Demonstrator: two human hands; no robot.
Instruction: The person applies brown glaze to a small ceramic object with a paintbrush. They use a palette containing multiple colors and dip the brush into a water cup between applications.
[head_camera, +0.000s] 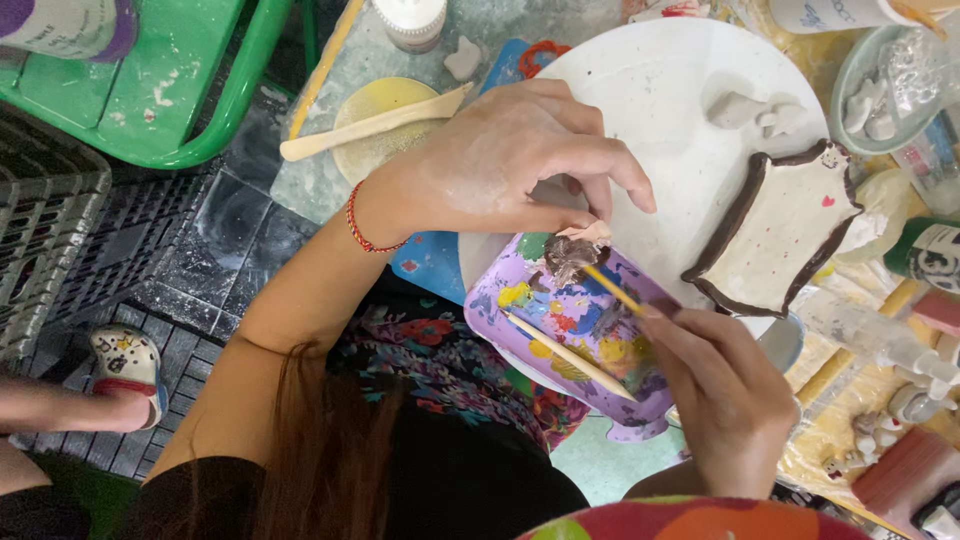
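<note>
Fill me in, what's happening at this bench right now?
A person is painting a small clay piece. The left hand pinches the piece over a purple paint palette, and the right hand holds a thin brush with its tip on the piece, which shows brown paint. A second thin stick lies across the palette. On the white round board beyond sits a cream square dish with a dark brown rim. A wooden tool rests on a yellow disc.

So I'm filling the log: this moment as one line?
left hand: holds small clay piece | right hand: holds paintbrush, tip on piece | below: purple palette
</note>
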